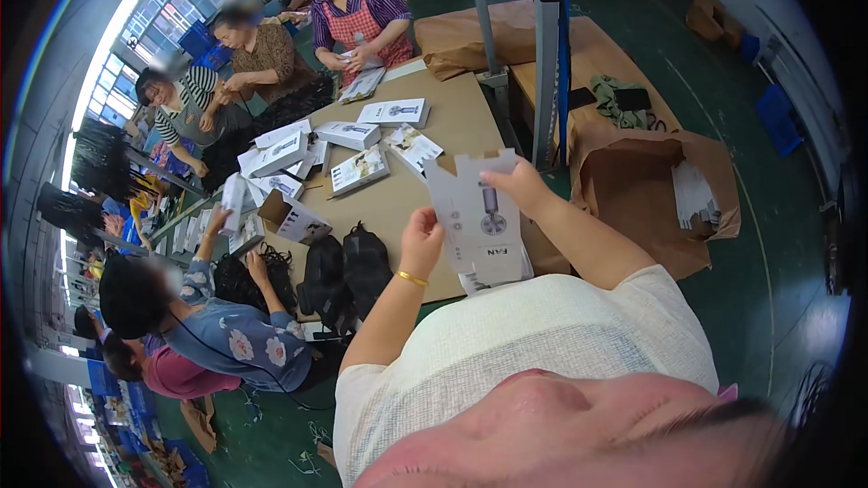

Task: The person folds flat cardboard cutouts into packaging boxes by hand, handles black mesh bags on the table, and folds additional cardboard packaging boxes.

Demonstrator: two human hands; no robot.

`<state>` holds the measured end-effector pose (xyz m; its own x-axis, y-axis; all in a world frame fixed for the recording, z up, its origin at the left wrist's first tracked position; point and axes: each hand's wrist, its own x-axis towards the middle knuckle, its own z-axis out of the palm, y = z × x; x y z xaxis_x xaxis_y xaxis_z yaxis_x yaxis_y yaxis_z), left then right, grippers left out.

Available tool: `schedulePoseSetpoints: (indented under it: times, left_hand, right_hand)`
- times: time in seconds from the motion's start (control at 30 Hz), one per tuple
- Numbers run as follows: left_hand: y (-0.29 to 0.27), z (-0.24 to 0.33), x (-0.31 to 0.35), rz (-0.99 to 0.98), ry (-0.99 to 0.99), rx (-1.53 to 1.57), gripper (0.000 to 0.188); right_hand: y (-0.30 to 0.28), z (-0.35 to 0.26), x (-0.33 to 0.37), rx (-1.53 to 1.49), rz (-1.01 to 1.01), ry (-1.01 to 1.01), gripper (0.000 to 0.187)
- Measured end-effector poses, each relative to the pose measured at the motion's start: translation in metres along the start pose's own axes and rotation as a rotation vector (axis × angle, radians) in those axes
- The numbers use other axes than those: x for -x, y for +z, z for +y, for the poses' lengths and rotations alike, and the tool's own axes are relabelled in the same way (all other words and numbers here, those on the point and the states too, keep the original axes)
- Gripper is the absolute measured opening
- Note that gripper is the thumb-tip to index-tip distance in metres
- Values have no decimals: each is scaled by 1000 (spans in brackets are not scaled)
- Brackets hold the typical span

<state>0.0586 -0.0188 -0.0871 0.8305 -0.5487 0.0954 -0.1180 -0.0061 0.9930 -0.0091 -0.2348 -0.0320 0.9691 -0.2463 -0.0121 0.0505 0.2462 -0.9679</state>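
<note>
In front of my chest I hold a white cardboard box [466, 217] printed with a picture of a handheld fan. It looks flat, and notched flaps stick up along its far edge. My right hand [517, 184] grips its upper right corner, thumb on the printed face. At the box's left edge, my left hand [421, 242] is closed, with the fingers partly hidden behind the cardboard. More white cardboard [488, 282] lies beneath it at the table's near edge. Several closed fan boxes [359, 171] are spread over the table [452, 99] farther off.
Black hair bundles [366, 267] lie left of my left hand. A co-worker in a blue floral top [244, 339] works at the table's left side, and others stand beyond. A large brown paper-lined carton [624, 185] with white flat boxes stands right, near a metal post [545, 63].
</note>
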Motion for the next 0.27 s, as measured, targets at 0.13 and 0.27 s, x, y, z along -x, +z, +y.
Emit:
schedulePoseSetpoints:
  times: [0.13, 0.27]
  left_hand:
    - [14, 65, 9, 93, -117, 315, 17]
    - [17, 73, 13, 61, -104, 246, 22]
  right_hand:
    - [22, -15, 42, 301, -51, -124, 23]
    - [42, -25, 71, 247, -47, -175, 25]
